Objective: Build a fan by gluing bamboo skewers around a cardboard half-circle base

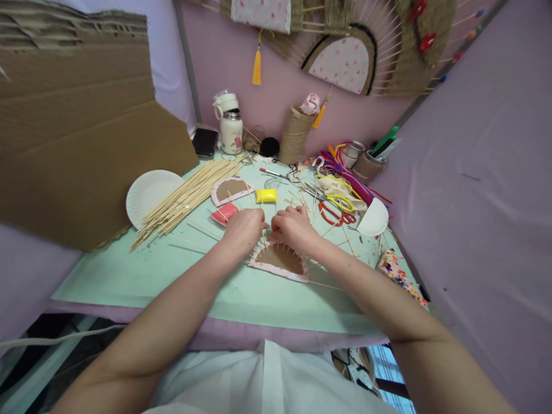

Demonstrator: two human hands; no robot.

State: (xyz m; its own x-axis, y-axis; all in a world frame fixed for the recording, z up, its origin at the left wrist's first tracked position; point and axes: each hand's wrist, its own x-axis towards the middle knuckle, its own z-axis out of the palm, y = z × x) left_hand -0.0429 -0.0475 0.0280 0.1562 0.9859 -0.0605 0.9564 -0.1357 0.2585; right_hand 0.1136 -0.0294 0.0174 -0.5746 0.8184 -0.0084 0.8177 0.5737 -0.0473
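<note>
A cardboard half circle (282, 260) with a pink-and-white cloth border lies in front of me, thin wooden sticks fanning out from its curved edge. Just beyond that edge my left hand (245, 231) is closed, its fingertips pinching what looks like one of the sticks. My right hand (294, 229) is closed too, close beside the left; its fingers hide whatever is between them. A red packet (225, 213) rests against the left hand's far side. Behind the hands lie a yellow packet (265, 196) and a second bordered half circle (230, 191).
Left, a bundle of wooden sticks (185, 201) overlaps a paper plate (149, 192) near a big cardboard sheet (86, 126). Right are yellow-handled scissors (340, 201), red-handled scissors (338, 217) and a white half disc (373, 218). A bottle (231, 129) and twine roll (295, 137) stand behind.
</note>
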